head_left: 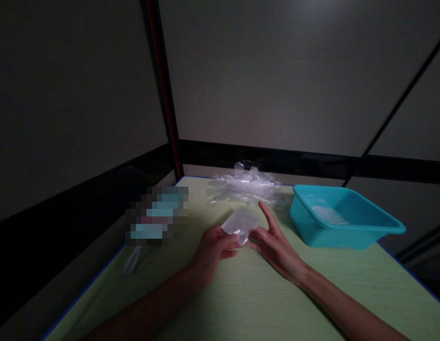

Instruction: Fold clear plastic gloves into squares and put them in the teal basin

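Observation:
A small folded piece of clear plastic (241,223) is held up between my two hands over the middle of the table. My left hand (215,246) pinches its lower left edge between thumb and fingers. At its lower right edge, my right hand (273,241) has its thumb and some fingers on the plastic, while one finger points up and away. Beyond my hands, a loose pile of clear plastic gloves (246,184) lies near the table's far edge.
A turquoise basin (347,232) stands at the right with a flat whitish plastic item (328,214) inside. On the left lies a pixelated object (158,215) with a white loop (132,260). The green table (333,303) meets walls behind and left.

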Available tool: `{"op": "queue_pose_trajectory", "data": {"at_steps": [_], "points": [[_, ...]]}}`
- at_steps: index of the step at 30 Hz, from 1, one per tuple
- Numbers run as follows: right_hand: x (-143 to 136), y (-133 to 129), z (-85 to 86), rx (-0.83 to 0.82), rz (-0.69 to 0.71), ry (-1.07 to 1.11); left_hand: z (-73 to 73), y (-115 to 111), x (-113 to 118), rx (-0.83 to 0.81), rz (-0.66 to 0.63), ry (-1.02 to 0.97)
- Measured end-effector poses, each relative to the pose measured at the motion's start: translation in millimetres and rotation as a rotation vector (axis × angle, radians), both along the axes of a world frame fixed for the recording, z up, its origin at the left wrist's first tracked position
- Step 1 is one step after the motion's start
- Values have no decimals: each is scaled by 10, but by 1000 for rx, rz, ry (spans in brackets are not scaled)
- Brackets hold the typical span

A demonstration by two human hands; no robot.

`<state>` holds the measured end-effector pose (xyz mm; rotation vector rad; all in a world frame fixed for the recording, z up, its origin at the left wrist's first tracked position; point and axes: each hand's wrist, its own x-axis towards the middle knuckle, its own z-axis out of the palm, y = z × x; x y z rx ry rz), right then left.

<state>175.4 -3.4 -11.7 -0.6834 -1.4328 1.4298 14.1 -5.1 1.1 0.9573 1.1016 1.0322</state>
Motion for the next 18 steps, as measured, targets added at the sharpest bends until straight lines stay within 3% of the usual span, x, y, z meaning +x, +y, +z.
{"op": "queue_pose_trajectory", "data": {"at_steps": [7, 18], "points": [[-73, -20, -29, -11, -24, 61, 3, -21, 31, -5, 30, -27], [-41, 24, -53, -77, -169, 99, 16, -72, 79, 49, -134, 39]]}}
